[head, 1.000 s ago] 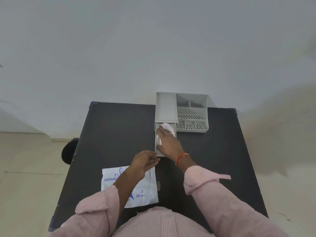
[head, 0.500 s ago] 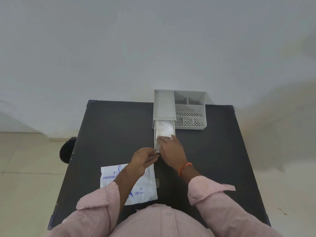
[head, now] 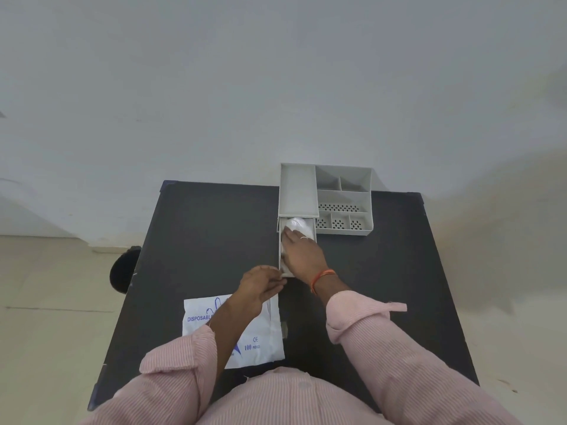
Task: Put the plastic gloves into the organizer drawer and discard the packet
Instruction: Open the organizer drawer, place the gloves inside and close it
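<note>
A grey organizer (head: 343, 197) stands at the far edge of the black table (head: 199, 234). Its drawer (head: 279, 250) is pulled out toward me, with white plastic gloves (head: 299, 225) bunched inside. My right hand (head: 302, 256) lies flat on top of the gloves in the drawer, fingers together, pressing down. My left hand (head: 260, 285) pinches the drawer's near left corner. The white glove packet (head: 260, 335), printed in blue, lies flat on the table near me, partly under my left forearm.
The organizer's open compartments (head: 342, 182) to the right of the drawer hold nothing visible. A dark round object (head: 122, 268) sits on the floor left of the table. A pale wall rises behind the table.
My right hand slid back toward me along the drawer, then moved forward again over the gloves. My left hand stayed at the drawer's front corner.
</note>
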